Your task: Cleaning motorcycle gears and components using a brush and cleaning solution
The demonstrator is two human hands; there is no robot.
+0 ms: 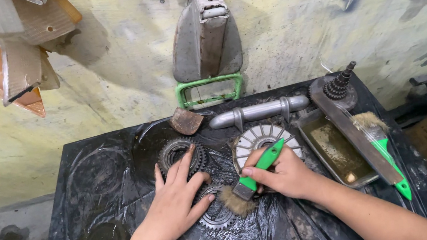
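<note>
Two hands at work, lower centre of the frame, over a surface wrapped in black plastic sheet. Left hand lies flat with fingers spread, gripping nothing, palm pressing a small toothed sprocket; its fingertips touch a larger gear ring just above. Right hand is clenched around the green handle of a brush, bristles angled down-left and touching the sprocket's right edge. Finned grey disc sits directly behind the right hand. Right of centre: shallow metal tray with murky liquid, a flat metal bar laid across it, and a second green-handled brush beside it. Upper middle: grey metal tube, rusty plate fragment, green frame against the stained wall.
</note>
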